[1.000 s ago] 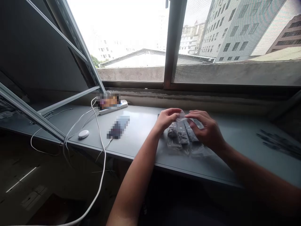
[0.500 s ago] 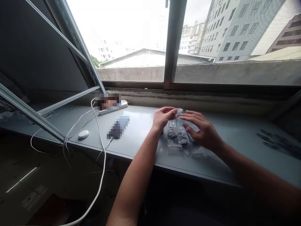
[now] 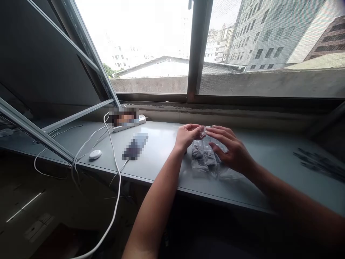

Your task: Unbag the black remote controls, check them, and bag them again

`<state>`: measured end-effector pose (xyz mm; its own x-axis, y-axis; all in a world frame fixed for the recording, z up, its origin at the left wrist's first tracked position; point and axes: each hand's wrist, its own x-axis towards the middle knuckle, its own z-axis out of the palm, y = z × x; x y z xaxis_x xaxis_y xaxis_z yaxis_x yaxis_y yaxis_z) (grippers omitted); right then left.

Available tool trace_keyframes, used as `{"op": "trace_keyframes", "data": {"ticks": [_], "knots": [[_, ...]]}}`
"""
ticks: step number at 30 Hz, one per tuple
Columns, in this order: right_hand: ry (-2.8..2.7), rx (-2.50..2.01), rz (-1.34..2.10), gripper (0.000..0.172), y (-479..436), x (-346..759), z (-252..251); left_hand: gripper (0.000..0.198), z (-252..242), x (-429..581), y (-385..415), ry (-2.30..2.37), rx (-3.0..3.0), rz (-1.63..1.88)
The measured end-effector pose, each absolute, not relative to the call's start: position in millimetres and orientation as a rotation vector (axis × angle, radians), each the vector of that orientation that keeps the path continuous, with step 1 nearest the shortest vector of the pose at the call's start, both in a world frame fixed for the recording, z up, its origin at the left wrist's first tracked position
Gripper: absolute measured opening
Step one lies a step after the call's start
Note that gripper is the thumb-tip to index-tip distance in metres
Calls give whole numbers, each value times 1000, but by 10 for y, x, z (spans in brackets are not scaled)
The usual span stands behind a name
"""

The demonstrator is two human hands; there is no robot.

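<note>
- Thumb and forefinger of left hand (image 3: 188, 136) were pinched on the upper edge of clear plastic bag (image 3: 202, 166).
- Right hand (image 3: 230, 149) was unclenched, with fingers spread flat over the bag's right half and gripping nothing. Its index fingertip lay just beside the left hand's pinch.
- Bag lay on grey ledge (image 3: 167, 144), under and between both hands. Dark pieces (image 3: 201, 155) showed inside; kind not discernible.
- Left of the left hand: blurred flat object (image 3: 134, 145), with white cable (image 3: 118, 180) running off the ledge's near edge.
- Farther left: white round puck (image 3: 95, 154).
- Beyond the left hand, toward the window: power strip (image 3: 141, 118), partly blurred.
- Well right of the right hand: dark strips (image 3: 318, 162) on the ledge.
</note>
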<state>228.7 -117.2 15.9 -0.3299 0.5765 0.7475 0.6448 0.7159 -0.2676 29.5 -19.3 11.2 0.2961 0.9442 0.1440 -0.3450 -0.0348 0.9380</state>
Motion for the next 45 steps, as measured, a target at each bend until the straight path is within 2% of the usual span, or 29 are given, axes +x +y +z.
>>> {"op": "trace_keyframes", "data": {"ticks": [7, 15, 25, 31, 34, 45], "knots": [[-2049, -973, -78, 43, -1149, 2278, 116, 48, 147, 291, -207, 707, 1176, 1115], [-2048, -1054, -107, 47, -1118, 2294, 55, 54, 127, 323, -206, 648, 1243, 1039], [-2041, -1129, -97, 37, -1102, 2313, 27, 55, 14, 371, -135, 619, 1356, 1127], [-2018, -1149, -127, 47, -1062, 2354, -8, 62, 11, 376, -119, 607, 1329, 1109], [-2008, -1185, -134, 47, -1063, 2370, -7, 64, -3, 376, -107, 575, 1325, 1104], [-1997, -1173, -59, 40, -1085, 2372, 35, 54, 15, 380, -73, 645, 1265, 1170]]}}
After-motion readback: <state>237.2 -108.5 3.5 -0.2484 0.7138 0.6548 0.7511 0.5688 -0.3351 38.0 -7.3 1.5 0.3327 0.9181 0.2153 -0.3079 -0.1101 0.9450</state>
